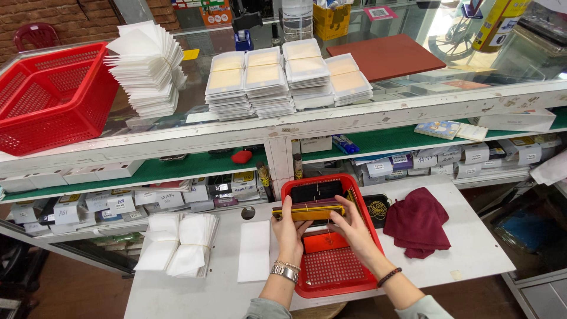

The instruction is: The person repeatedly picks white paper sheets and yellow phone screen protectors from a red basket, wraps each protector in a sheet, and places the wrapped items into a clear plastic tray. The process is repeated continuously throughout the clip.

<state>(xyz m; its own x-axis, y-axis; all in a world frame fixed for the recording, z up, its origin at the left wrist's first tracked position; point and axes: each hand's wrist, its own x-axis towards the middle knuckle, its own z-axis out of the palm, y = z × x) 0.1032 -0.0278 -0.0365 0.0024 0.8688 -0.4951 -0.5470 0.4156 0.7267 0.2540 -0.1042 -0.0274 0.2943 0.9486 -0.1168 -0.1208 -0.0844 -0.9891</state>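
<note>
My left hand (289, 232) and my right hand (352, 227) together grip a flat yellow and dark bundle of cards (308, 211), held edge-up over a small red basket (332, 273). The basket rests on a white table (472, 248) and holds dark flat packets (316, 191) at its far end and an orange-red card (325, 241) under my hands. A metal watch and bracelet sit on my left wrist, a bead bracelet on my right.
A dark red cloth (417, 221) lies right of the basket. White paper sleeves (180, 243) and a single white sheet (254, 250) lie to the left. On the glass counter above: stacks of packets (287, 78), a white paper pile (147, 66), a large red basket (50, 94).
</note>
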